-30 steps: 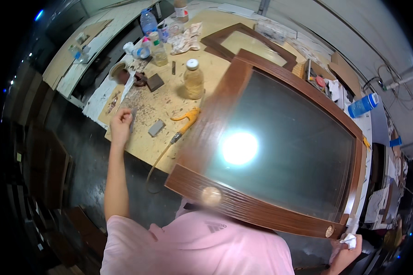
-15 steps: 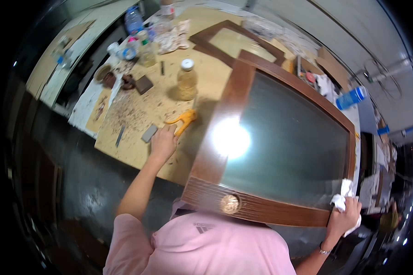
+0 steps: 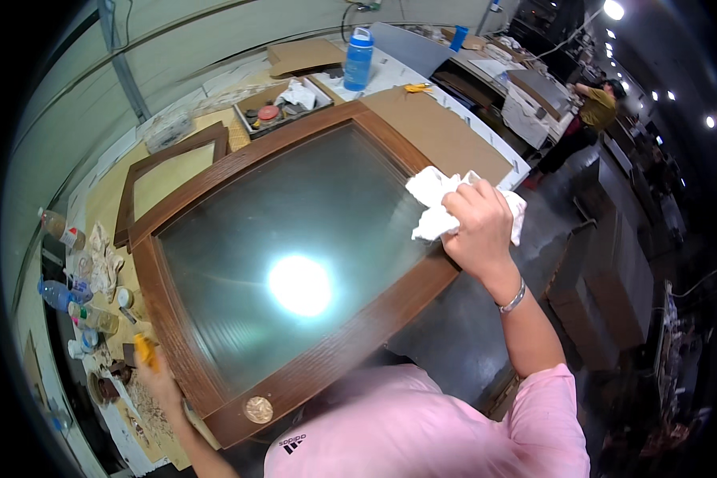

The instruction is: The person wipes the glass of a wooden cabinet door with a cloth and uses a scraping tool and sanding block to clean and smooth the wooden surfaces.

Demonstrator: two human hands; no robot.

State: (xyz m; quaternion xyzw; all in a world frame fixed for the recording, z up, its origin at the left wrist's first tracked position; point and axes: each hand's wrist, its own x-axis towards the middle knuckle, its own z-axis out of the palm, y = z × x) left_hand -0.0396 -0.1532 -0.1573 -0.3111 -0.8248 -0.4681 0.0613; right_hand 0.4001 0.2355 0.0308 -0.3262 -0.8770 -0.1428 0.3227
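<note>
A brown wooden cabinet door [image 3: 350, 350] with a dark glass panel [image 3: 287, 215] lies tilted across my front. A round gold-coloured piece [image 3: 258, 410] sits on its frame near the lower left corner. My right hand [image 3: 482, 223] is closed around a crumpled white cloth [image 3: 434, 199] at the right end of the door, and the cloth overlaps the frame there. Beside the door's left edge, my left hand [image 3: 161, 381] grips a yellow trigger-shaped tool [image 3: 145, 350]. Motion blurs this hand, and its fingers are partly hidden.
A second brown frame [image 3: 127, 199] lies behind the door. An open box of odds and ends [image 3: 251, 111] and a blue bottle [image 3: 358, 60] stand at the back. Several bottles, including a clear one [image 3: 95, 319], crowd the left. Another person [image 3: 593, 111] works at the far right.
My view has swung to the right. My left hand has taken up the yellow tool from the tabletop. My right hand still holds the white cloth, now higher at the door's right end.
</note>
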